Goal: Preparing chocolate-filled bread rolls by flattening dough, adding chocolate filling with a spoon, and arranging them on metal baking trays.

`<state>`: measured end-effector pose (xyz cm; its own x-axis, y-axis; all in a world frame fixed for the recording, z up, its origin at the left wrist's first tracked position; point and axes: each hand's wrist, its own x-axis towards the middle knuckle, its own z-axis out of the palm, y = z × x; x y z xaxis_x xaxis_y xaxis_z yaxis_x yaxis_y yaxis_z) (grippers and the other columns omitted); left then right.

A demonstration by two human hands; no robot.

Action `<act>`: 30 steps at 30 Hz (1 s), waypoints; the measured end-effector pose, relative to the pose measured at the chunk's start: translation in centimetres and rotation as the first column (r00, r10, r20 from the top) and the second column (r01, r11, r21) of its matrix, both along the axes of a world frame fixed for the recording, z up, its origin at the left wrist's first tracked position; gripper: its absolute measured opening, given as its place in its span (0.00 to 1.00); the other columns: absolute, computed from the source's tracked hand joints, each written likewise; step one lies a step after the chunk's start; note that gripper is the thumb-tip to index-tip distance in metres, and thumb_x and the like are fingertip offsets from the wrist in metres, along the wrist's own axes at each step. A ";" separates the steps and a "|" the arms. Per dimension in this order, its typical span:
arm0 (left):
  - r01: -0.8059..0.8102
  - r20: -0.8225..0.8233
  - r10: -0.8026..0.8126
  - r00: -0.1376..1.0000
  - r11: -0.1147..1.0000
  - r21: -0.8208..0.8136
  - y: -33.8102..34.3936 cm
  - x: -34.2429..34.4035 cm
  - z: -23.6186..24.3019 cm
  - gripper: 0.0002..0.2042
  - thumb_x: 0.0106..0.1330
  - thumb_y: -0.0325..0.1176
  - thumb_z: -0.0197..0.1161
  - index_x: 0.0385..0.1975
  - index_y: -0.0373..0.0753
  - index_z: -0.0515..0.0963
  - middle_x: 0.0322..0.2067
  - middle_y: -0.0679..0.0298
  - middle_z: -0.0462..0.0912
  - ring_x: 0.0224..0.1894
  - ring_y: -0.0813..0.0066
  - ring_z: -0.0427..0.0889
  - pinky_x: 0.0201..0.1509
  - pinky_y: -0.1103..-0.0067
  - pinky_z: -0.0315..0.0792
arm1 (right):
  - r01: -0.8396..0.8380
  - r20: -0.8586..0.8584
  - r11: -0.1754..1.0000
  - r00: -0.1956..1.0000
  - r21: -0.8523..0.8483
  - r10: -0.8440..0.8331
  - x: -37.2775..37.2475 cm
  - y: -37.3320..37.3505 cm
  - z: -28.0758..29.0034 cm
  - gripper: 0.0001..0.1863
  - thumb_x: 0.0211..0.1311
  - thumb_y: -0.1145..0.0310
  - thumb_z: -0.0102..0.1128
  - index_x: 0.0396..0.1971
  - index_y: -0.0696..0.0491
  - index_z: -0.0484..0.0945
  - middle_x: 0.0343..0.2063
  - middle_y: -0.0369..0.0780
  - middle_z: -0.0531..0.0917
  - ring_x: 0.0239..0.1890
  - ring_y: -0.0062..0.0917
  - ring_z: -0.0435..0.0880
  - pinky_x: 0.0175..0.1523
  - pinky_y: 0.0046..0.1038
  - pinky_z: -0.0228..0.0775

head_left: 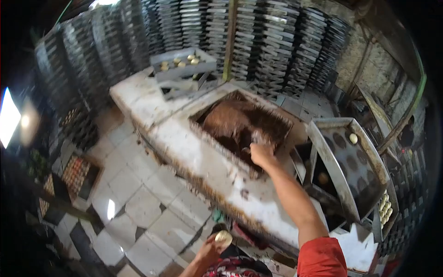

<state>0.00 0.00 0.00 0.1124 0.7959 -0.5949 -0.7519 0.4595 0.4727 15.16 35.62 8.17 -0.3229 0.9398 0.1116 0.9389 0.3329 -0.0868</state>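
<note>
My left hand (207, 251), low in the view near my body, is closed round a pale yellow, round piece that looks like dough (223, 238). My right arm stretches forward over the white counter. Its hand (262, 155) is closed above a sunken rectangular bin (216, 144) of dark brown filling-like mass (226, 119). A blurred greyish shape (261, 137) shows just beyond its fingers; I cannot tell what it is. The brown mass is heaped on the bin's left side and lower near my hand.
Right of the bin stand stacked metal trays (330, 159); the top one holds a single pale ball (353, 138). Another tray (203, 69) with several pale pieces lies at the back. Tall tray stacks (277, 41) line the wall. Crates (80, 173) sit on the tiled floor, left.
</note>
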 end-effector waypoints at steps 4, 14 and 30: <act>0.251 -0.366 -0.209 0.907 0.965 0.072 4.2 -6.3 2.0 0.17 0.64 0.24 0.50 0.52 0.27 0.65 0.44 0.48 0.76 0.46 0.61 0.78 0.48 0.72 0.76 | 0.020 0.183 0.990 0.983 -0.138 0.006 -4.0 1.4 2.7 0.08 0.51 0.71 0.53 0.22 0.53 0.81 0.27 0.44 0.83 0.34 0.37 0.83 0.37 0.36 0.74; 0.224 -0.080 -0.220 0.972 0.973 0.053 26.5 -12.6 9.6 0.16 0.68 0.31 0.47 0.51 0.28 0.68 0.47 0.54 0.76 0.49 0.65 0.76 0.54 0.71 0.71 | -0.081 -0.033 0.964 0.997 -0.253 0.075 -1.7 -0.8 5.6 0.03 0.56 0.71 0.53 0.25 0.53 0.72 0.22 0.41 0.79 0.27 0.36 0.81 0.30 0.34 0.71; 0.476 0.267 -0.511 0.817 0.859 0.187 38.0 -15.1 17.2 0.24 0.61 0.27 0.44 0.58 0.24 0.57 0.53 0.46 0.69 0.56 0.54 0.70 0.62 0.63 0.64 | 0.808 -0.636 0.579 0.501 0.103 -0.586 -7.6 -14.6 -4.9 0.10 0.55 0.84 0.54 0.37 0.58 0.76 0.31 0.46 0.78 0.31 0.37 0.77 0.34 0.29 0.70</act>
